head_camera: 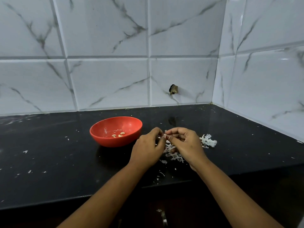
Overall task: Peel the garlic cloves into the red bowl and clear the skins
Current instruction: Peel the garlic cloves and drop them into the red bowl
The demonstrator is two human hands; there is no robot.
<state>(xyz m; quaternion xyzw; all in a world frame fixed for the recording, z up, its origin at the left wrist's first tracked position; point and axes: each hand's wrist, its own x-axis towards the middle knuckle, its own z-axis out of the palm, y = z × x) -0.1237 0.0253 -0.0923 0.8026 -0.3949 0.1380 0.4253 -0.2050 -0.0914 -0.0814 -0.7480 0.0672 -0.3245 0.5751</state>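
A red bowl stands on the black counter with three peeled garlic cloves at its bottom. Just right of the bowl, my left hand and my right hand meet above the counter, and their fingertips pinch one small garlic clove between them. Most of that clove is hidden by my fingers. A heap of white papery skins lies under and between my hands, and a bigger clump of skin lies to the right of my right hand.
Small skin flakes are scattered over the black counter, some near its front edge. White marble tiles form the back wall and the right wall, meeting in a corner at the far right. A dark chipped hole marks the back tile.
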